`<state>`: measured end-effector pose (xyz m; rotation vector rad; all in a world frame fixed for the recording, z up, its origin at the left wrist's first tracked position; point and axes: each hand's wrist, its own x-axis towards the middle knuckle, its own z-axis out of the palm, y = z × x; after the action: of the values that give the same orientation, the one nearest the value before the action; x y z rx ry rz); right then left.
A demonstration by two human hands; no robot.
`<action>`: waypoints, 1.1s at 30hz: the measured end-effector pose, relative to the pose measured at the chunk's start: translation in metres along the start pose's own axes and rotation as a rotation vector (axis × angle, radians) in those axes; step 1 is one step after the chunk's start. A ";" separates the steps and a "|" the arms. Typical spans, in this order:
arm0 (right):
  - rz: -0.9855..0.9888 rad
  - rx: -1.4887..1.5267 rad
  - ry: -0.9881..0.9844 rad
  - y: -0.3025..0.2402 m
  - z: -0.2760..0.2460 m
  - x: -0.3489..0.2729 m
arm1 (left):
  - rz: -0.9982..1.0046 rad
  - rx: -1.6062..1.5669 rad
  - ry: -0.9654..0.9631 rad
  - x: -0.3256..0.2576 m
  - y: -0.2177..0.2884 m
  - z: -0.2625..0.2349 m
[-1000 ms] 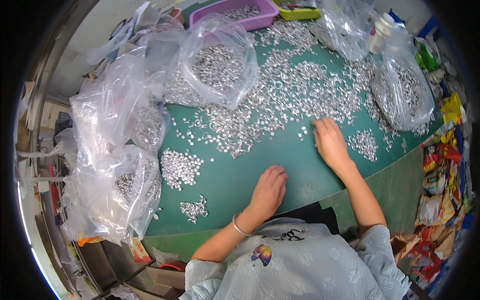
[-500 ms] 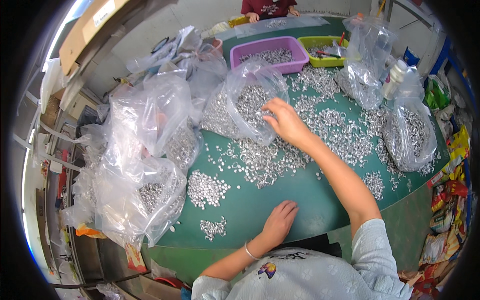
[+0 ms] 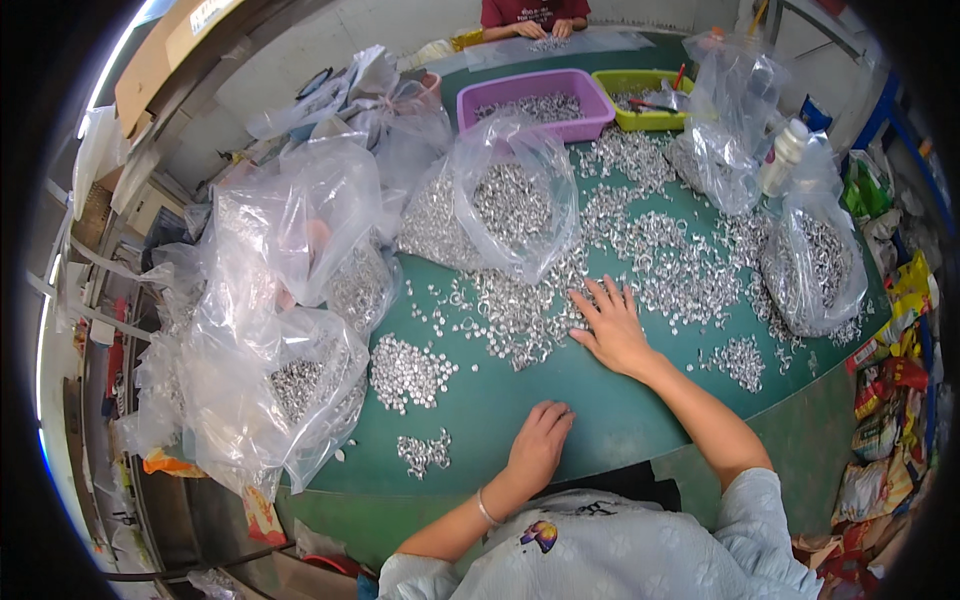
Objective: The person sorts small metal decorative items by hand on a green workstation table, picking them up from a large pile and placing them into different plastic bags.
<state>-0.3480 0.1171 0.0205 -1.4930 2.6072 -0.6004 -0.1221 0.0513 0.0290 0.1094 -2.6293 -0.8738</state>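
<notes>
My right hand [image 3: 612,328] lies with its fingers spread on the right side of a heap of small silvery metal rings [image 3: 525,318]. Nothing shows in its grip. Just behind the heap, a clear plastic bag [image 3: 555,235] stands with its mouth wide, full of the same shiny pieces. My left hand [image 3: 541,440] rests on the green table [image 3: 480,440] near the front edge, fingers together and curled, their undersides hidden. To its left are a pile of small round metal pieces [image 3: 408,374] and a smaller cluster of metal pieces [image 3: 424,453].
Large filled plastic bags [image 3: 250,350] crowd the left side, and another bag [image 3: 815,265] sits at the right. At the back stand a purple basin [image 3: 605,110], a yellow-green basin [image 3: 650,122] and a white bottle [image 3: 785,158]. Across the table, another person's hands [image 3: 545,29] handle small pieces.
My right hand has left the bag's mouth and come down nearer me, its fingers spreading on the heap. My left hand has shifted slightly left. The other person's hands have come together over their pieces.
</notes>
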 end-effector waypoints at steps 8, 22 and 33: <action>-0.341 0.047 -0.151 0.001 -0.041 -0.063 | -0.024 0.003 0.002 -0.003 -0.002 0.002; -0.135 0.076 0.237 -0.004 -0.034 -0.058 | -0.139 0.055 0.080 -0.001 -0.004 -0.014; -0.005 -0.038 0.372 0.016 -0.037 -0.017 | -0.166 0.111 0.041 -0.005 -0.004 -0.018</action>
<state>-0.3617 0.1497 0.0469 -1.5259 2.8979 -0.9131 -0.1111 0.0392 0.0388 0.3751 -2.6585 -0.7686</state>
